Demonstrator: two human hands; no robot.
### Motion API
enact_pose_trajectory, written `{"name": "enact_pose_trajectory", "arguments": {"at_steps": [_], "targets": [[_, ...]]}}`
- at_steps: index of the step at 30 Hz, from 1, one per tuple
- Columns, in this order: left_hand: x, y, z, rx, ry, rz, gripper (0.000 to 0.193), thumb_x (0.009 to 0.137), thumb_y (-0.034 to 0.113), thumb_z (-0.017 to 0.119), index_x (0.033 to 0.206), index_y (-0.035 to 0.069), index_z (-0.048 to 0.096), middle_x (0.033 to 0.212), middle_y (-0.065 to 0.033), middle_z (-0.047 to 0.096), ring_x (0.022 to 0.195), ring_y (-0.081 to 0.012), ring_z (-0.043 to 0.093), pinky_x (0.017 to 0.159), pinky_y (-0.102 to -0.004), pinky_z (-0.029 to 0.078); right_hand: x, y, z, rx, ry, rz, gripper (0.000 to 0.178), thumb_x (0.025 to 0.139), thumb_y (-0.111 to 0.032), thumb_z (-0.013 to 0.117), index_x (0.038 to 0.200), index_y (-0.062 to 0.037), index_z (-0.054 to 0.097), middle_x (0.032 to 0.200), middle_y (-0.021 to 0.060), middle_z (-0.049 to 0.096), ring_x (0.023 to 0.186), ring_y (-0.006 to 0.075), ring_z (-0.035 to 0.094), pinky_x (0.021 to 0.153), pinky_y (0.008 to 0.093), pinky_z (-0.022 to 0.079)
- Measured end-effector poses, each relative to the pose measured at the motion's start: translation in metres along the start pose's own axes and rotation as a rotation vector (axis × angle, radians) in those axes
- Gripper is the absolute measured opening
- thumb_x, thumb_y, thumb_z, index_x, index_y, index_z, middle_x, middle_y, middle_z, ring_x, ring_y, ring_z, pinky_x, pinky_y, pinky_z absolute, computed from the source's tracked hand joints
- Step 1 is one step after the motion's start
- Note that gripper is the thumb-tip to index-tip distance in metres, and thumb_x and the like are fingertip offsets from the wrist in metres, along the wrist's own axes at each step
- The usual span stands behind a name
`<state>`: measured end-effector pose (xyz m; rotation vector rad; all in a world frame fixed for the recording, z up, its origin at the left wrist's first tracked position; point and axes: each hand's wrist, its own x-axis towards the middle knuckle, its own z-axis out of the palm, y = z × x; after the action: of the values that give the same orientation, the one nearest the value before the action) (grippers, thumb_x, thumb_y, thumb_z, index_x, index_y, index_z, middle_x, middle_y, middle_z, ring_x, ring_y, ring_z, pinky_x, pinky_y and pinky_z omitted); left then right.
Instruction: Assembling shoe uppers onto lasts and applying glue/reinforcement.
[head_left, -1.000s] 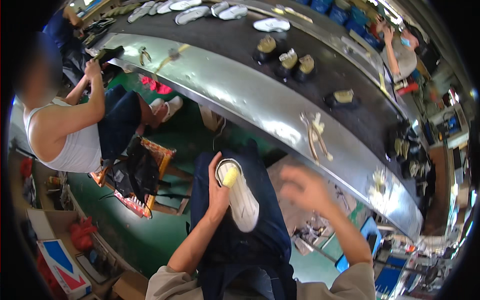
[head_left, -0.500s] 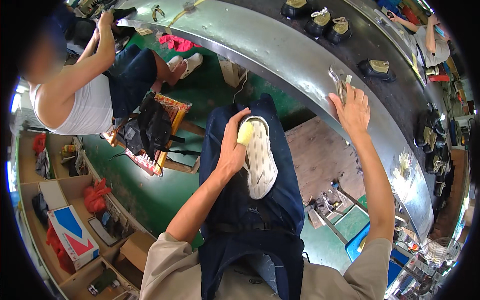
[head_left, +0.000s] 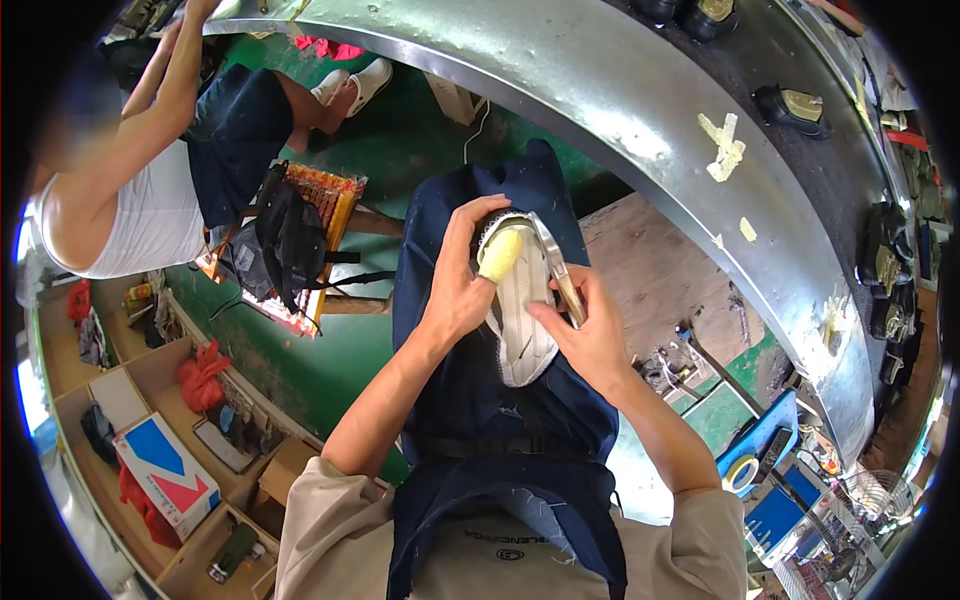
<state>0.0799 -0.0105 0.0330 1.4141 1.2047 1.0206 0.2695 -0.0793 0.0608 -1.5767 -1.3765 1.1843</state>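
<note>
- A person seen from above, seated, holds a white shoe (head_left: 520,320) sole-up on the lap, over a dark blue apron (head_left: 480,400).
- The left hand (head_left: 462,290) grips the shoe's toe end from the left side. Its fingers curl over the shoe's far rim, and the thumb, wearing a yellow cover (head_left: 500,255), lies flat on the sole.
- The right hand (head_left: 590,345) is closed around a slim metal tool (head_left: 558,270). The fingers pinch its handle low down, and its tip reaches the shoe's far edge, just right of the yellow thumb cover.
- To do this well, the left hand should likely hold the shoe firm against the lap so it cannot twist, while the tool works close along the edge with small, controlled moves, its tip kept clear of the covered thumb.
- Both forearms come up from the bottom edge, elbows bent and spread, wrists angled inward to meet over the shoe.
- Beyond the shoe curves a long metal conveyor (head_left: 600,90) carrying dark shoes (head_left: 790,103).
- Left of the shoe, another person in a white top (head_left: 150,220) sits reaching up to the conveyor.
</note>
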Motion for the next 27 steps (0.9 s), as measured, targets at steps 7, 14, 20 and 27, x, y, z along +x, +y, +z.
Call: {"name": "enact_pose_trajectory", "arguments": {"at_steps": [7, 14, 20, 27], "targets": [[0.012, 0.0, -0.012, -0.132, -0.016, -0.019, 0.045, 0.095, 0.015, 0.068, 0.138, 0.006, 0.057, 0.139, -0.0107, 0.057, 0.129, -0.0226, 0.056, 0.105, -0.0345, 0.046, 0.022, 0.015, -0.009, 0.039, 0.059, 0.127, 0.022, 0.097, -0.016, 0.069, 0.112, -0.0024, 0.06, 0.095, 0.0066, 0.07, 0.084, 0.0161, 0.066, 0.08, 0.0307, 0.052], [-0.002, 0.017, -0.016, 0.009, -0.041, 0.085, 0.045, 0.097, 0.019, 0.066, 0.139, 0.005, 0.057, 0.145, -0.0132, 0.056, 0.135, -0.025, 0.053, 0.107, -0.0365, 0.044, 0.002, -0.035, -0.044, 0.318, -0.57, 0.378, 0.038, 0.11, -0.031, 0.051, 0.132, -0.0017, 0.06, 0.121, 0.0088, 0.072, 0.089, 0.0128, 0.066, 0.076, 0.0298, 0.056], [-0.007, 0.021, -0.02, 0.063, -0.111, 0.118, 0.046, 0.099, 0.024, 0.066, 0.139, 0.005, 0.057, 0.148, -0.0147, 0.053, 0.136, -0.0265, 0.052, 0.107, -0.0369, 0.044, 0.018, -0.055, -0.059, 0.443, -0.736, 0.496, 0.057, 0.108, -0.045, 0.05, 0.145, -0.0025, 0.053, 0.139, 0.0139, 0.063, 0.115, 0.0205, 0.067, 0.088, 0.0354, 0.058], [0.0, 0.02, -0.024, 0.044, -0.151, 0.163, 0.046, 0.097, 0.024, 0.067, 0.138, 0.004, 0.059, 0.147, -0.0154, 0.054, 0.135, -0.0269, 0.053, 0.106, -0.037, 0.044, 0.046, -0.041, -0.081, 0.603, -0.921, 0.637, 0.059, 0.107, -0.047, 0.053, 0.144, -0.0017, 0.054, 0.115, 0.0118, 0.072, 0.096, 0.0219, 0.073, 0.072, 0.0326, 0.059]]}}
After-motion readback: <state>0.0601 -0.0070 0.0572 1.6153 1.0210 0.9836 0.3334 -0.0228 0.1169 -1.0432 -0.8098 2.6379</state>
